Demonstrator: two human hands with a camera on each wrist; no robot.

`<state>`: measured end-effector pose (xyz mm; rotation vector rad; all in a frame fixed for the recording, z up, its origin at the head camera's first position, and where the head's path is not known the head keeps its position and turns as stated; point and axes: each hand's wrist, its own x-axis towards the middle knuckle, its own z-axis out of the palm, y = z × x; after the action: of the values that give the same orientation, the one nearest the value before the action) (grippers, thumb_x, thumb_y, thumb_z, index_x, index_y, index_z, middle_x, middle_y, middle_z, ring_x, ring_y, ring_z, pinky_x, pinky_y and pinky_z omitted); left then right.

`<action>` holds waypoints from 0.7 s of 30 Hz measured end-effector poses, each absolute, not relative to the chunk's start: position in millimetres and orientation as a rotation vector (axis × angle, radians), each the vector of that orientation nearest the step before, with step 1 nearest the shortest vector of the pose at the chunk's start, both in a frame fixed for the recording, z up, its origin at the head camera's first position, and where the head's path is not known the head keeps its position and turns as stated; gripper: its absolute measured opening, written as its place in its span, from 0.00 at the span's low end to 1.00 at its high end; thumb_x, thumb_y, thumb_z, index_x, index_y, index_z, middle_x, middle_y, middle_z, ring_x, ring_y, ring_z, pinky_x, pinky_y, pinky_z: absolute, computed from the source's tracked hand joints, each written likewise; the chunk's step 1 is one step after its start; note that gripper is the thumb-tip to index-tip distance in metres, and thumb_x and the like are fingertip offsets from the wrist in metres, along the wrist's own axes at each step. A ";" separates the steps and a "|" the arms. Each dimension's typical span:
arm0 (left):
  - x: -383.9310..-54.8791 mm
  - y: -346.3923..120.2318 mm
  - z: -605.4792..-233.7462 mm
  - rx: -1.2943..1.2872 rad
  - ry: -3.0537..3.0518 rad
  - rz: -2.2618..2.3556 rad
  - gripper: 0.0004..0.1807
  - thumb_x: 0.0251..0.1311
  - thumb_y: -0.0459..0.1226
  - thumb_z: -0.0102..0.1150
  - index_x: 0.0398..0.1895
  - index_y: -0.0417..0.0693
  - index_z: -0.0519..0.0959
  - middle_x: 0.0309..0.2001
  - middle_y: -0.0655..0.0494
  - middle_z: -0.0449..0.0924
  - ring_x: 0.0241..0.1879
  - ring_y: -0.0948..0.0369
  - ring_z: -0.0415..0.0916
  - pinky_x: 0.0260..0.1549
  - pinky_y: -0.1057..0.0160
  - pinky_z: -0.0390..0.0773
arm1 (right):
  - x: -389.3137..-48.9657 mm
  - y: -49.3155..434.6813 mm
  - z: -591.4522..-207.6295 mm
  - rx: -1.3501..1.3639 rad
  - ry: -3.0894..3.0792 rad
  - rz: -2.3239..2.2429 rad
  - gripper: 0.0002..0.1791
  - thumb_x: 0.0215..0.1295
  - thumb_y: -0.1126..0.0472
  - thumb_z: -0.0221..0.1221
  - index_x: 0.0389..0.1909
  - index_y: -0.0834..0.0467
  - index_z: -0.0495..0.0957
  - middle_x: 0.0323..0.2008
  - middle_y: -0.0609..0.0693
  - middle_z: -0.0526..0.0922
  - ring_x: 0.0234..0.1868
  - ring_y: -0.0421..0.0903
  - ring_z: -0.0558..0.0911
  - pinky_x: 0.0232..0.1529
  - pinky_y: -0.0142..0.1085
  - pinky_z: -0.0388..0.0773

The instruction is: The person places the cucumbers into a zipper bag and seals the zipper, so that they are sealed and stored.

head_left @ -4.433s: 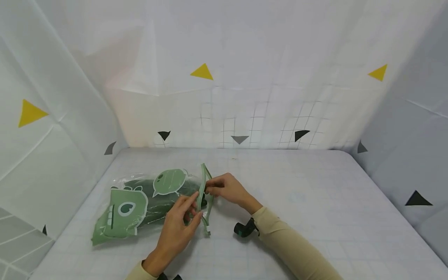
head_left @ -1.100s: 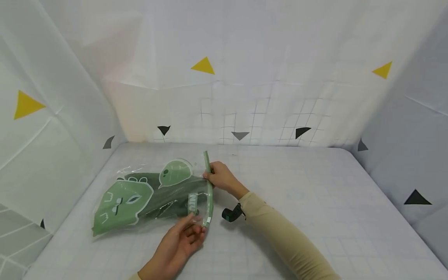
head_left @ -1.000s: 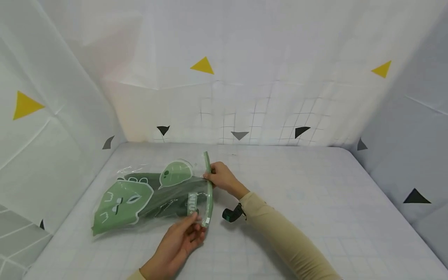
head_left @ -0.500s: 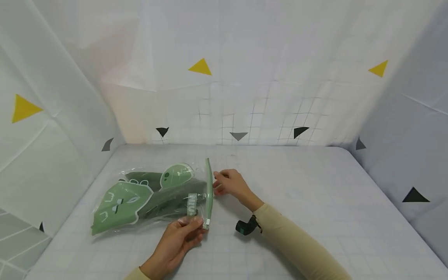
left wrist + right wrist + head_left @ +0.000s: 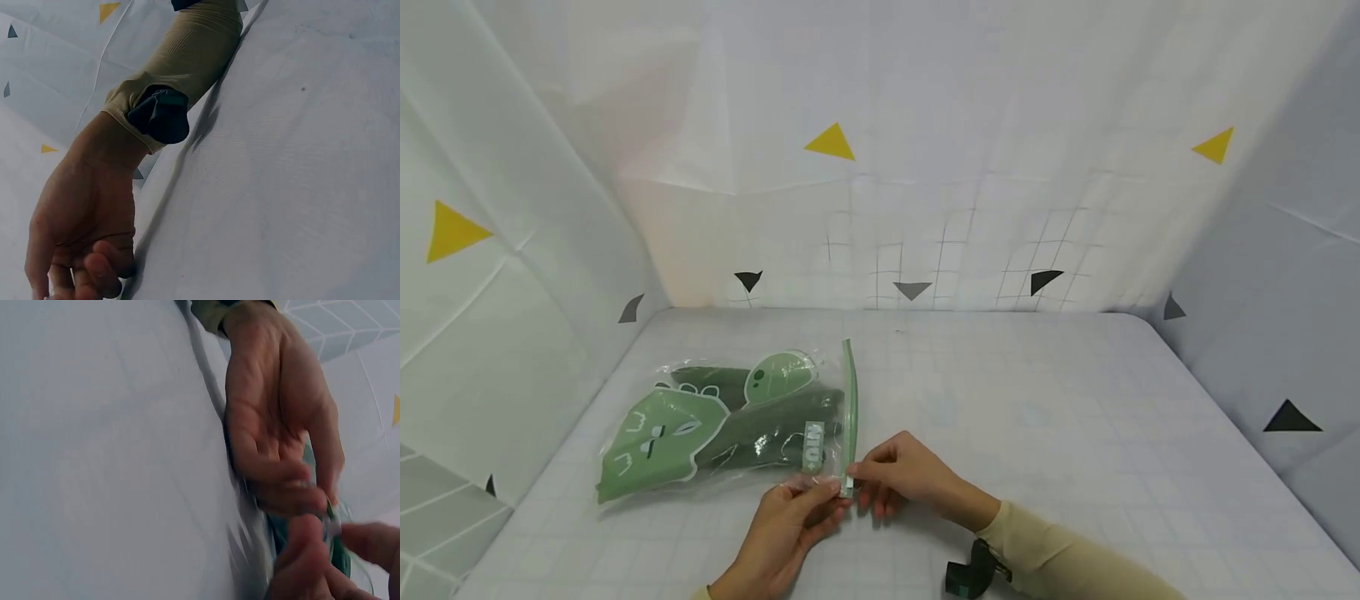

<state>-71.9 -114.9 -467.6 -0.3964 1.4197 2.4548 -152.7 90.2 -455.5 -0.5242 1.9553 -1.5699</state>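
Note:
A clear zip bag with green cartoon prints lies on the left half of the table in the head view. Something long and dark green shows through its plastic; its kind cannot be told. The green zip strip runs along the bag's right end, its two edges lying together. My left hand pinches the near corner of that end between thumb and fingers. Close beside it, my right hand pinches the small white zip slider, seen between the fingertips in the right wrist view.
The white table reaches away to the right of the bag. White cloth walls with yellow and black triangles stand behind and at both sides. A small dark camera hangs at my right wrist.
The bag's mouth, parted at first, now lies flat together. My right hand has let go of the strip's far part and come nearer to the near corner. The left hand keeps hold there.

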 end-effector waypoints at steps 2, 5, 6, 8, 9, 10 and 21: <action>-71.8 -113.8 -467.5 -0.394 1.424 2.465 0.11 0.69 0.34 0.68 0.46 0.35 0.78 0.44 0.45 0.83 0.43 0.56 0.84 0.44 0.62 0.84 | -149.1 87.7 -455.0 -0.541 1.927 -1.604 0.17 0.71 0.52 0.67 0.32 0.63 0.89 0.26 0.59 0.87 0.18 0.43 0.81 0.19 0.32 0.78; -72.0 -113.4 -468.3 -0.380 1.431 2.471 0.10 0.69 0.34 0.68 0.45 0.36 0.79 0.44 0.46 0.83 0.42 0.57 0.84 0.44 0.61 0.84 | -145.8 85.7 -453.5 -0.508 1.921 -1.663 0.14 0.69 0.55 0.68 0.35 0.63 0.90 0.26 0.58 0.86 0.20 0.42 0.80 0.20 0.32 0.76; -72.1 -113.5 -468.7 -0.373 1.435 2.469 0.10 0.68 0.34 0.68 0.45 0.36 0.78 0.43 0.47 0.83 0.42 0.57 0.84 0.44 0.61 0.84 | -144.9 85.4 -452.9 -0.490 1.921 -1.678 0.13 0.69 0.56 0.68 0.36 0.64 0.90 0.26 0.57 0.86 0.21 0.42 0.79 0.21 0.32 0.76; -72.1 -113.8 -469.7 -0.353 1.443 2.465 0.11 0.69 0.33 0.68 0.45 0.35 0.77 0.43 0.47 0.84 0.42 0.56 0.84 0.44 0.61 0.84 | -142.7 84.6 -452.7 -0.454 1.931 -1.702 0.11 0.67 0.58 0.69 0.37 0.63 0.90 0.26 0.56 0.85 0.22 0.42 0.79 0.22 0.33 0.76; -72.2 -114.0 -470.0 -0.344 1.448 2.461 0.11 0.69 0.32 0.68 0.46 0.35 0.77 0.42 0.46 0.84 0.41 0.56 0.85 0.44 0.61 0.84 | -142.1 84.0 -453.6 -0.438 1.939 -1.712 0.11 0.66 0.58 0.69 0.37 0.64 0.90 0.25 0.55 0.85 0.23 0.43 0.79 0.23 0.34 0.77; -72.2 -114.2 -470.4 -0.339 1.452 2.458 0.11 0.69 0.32 0.68 0.46 0.34 0.76 0.42 0.46 0.85 0.41 0.56 0.85 0.44 0.60 0.84 | -141.0 83.4 -453.9 -0.421 1.947 -1.717 0.10 0.65 0.58 0.70 0.37 0.63 0.90 0.26 0.55 0.85 0.24 0.43 0.79 0.24 0.34 0.77; -71.9 -114.1 -467.3 -0.373 1.495 2.432 0.09 0.67 0.31 0.68 0.42 0.36 0.77 0.39 0.46 0.86 0.40 0.57 0.85 0.43 0.62 0.84 | -139.3 76.3 -455.3 -0.299 1.868 -1.817 0.09 0.62 0.64 0.69 0.34 0.68 0.88 0.26 0.56 0.87 0.24 0.43 0.83 0.27 0.34 0.81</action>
<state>-71.9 -114.1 -467.3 -0.3730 1.4953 2.4323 -139.3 76.3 -455.3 -0.2993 1.8679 -1.8171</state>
